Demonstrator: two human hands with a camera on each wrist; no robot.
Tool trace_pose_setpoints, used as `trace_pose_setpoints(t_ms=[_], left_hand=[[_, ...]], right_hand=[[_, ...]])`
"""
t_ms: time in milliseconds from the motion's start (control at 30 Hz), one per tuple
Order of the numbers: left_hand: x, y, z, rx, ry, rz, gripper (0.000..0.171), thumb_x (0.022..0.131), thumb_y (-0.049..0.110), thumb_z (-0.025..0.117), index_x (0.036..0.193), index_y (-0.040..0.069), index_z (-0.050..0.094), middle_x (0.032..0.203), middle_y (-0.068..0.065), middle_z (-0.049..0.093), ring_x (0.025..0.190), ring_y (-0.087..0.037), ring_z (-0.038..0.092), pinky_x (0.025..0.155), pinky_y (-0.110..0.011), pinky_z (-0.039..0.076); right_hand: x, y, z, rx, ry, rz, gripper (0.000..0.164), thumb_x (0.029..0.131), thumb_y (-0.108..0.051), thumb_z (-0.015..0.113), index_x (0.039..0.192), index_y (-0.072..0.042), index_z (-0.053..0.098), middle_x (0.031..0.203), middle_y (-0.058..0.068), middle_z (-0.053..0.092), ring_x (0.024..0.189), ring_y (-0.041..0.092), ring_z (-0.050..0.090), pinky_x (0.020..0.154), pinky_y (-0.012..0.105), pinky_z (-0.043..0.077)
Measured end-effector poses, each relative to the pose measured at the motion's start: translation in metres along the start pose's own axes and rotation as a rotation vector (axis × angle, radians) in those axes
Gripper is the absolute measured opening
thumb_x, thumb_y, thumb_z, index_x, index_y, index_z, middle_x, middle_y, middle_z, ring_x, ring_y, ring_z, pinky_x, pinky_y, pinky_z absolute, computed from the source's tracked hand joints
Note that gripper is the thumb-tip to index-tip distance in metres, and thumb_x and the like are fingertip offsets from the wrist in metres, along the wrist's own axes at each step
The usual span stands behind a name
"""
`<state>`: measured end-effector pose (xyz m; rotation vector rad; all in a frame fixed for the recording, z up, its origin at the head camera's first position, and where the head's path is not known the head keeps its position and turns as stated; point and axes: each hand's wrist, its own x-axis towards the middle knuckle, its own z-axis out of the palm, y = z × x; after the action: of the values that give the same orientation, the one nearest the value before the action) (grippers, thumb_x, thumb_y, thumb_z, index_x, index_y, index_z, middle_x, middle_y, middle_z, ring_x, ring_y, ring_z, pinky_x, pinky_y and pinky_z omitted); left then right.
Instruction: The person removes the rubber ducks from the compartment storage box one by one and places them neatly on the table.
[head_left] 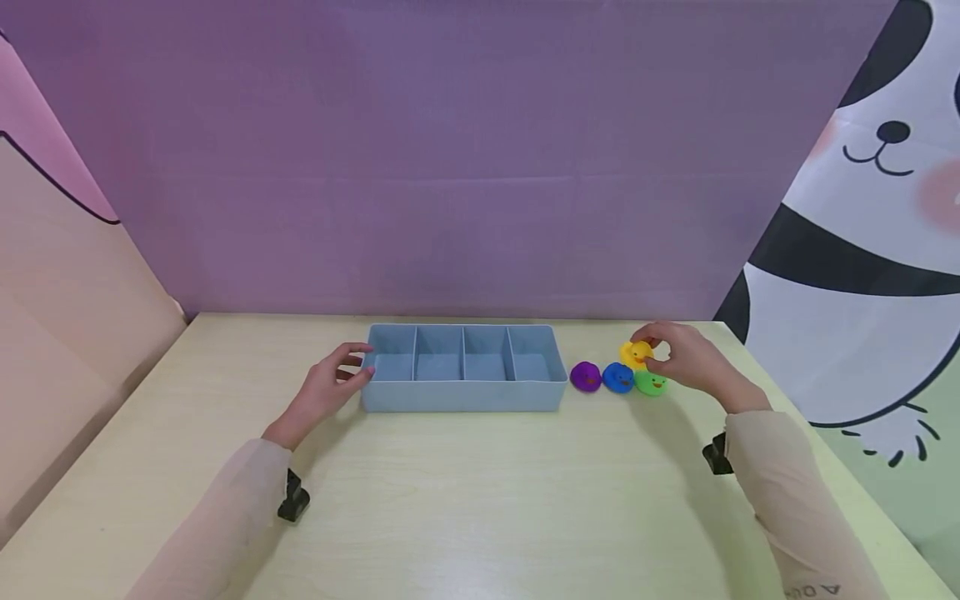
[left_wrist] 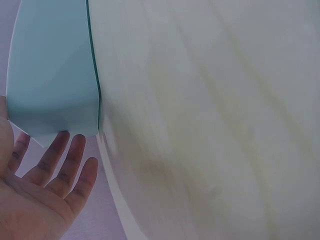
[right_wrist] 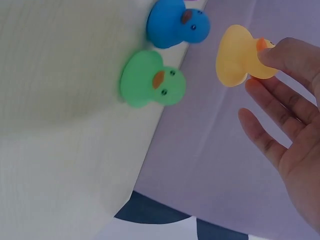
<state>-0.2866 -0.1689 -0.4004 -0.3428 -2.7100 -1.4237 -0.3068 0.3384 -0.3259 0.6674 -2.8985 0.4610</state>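
A light blue box (head_left: 465, 397) with several compartments sits at the table's back middle. My left hand (head_left: 330, 387) is at its left end, fingertips right at the rim and end wall, as the left wrist view also shows. My right hand (head_left: 686, 358) pinches a yellow rubber duck (head_left: 634, 354) between thumb and fingers. In the right wrist view the yellow duck (right_wrist: 234, 56) is lifted clear of the table. Below it stand a green duck (head_left: 651, 383) and a blue duck (head_left: 618, 377), with a purple duck (head_left: 586, 377) nearest the box.
The pale wooden table (head_left: 465, 500) ends at a purple cloth backdrop (head_left: 465, 167) just behind the box. A panda picture (head_left: 862, 350) covers the right side, and a beige and pink panel (head_left: 67, 317) stands along the left.
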Motion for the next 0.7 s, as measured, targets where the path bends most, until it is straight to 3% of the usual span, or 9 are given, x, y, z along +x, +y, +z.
trace_pose_setpoints(t_ms=[233, 433, 700], left_hand=[[-0.002, 0.002, 0.001, 0.008, 0.003, 0.007, 0.043, 0.091, 0.028, 0.055, 0.130, 0.013, 0.044, 0.123, -0.023, 0.053, 0.101, -0.035, 0.058, 0.085, -0.044, 0.051], [-0.003, 0.004, 0.002, 0.014, 0.020, 0.025, 0.045, 0.091, 0.032, 0.055, 0.129, 0.012, 0.045, 0.120, -0.023, 0.054, 0.097, -0.034, 0.058, 0.081, -0.041, 0.052], [-0.001, 0.003, 0.001, 0.007, 0.002, -0.010, 0.042, 0.091, 0.029, 0.055, 0.130, 0.016, 0.044, 0.123, -0.021, 0.053, 0.101, -0.034, 0.058, 0.085, -0.043, 0.051]], right_hand=[[-0.011, 0.017, -0.007, 0.001, 0.025, 0.019, 0.030, 0.075, 0.002, 0.067, 0.104, 0.002, 0.061, 0.100, 0.017, 0.063, 0.090, 0.033, 0.056, 0.084, 0.052, 0.047], [-0.021, 0.031, -0.010, -0.037, 0.088, -0.014, 0.028, 0.071, 0.005, 0.067, 0.099, 0.001, 0.063, 0.096, 0.014, 0.065, 0.084, 0.028, 0.058, 0.076, 0.040, 0.050], [-0.029, 0.044, -0.013, -0.010, 0.037, 0.057, 0.029, 0.073, 0.004, 0.066, 0.102, 0.002, 0.062, 0.100, 0.020, 0.063, 0.087, 0.031, 0.056, 0.075, 0.035, 0.050]])
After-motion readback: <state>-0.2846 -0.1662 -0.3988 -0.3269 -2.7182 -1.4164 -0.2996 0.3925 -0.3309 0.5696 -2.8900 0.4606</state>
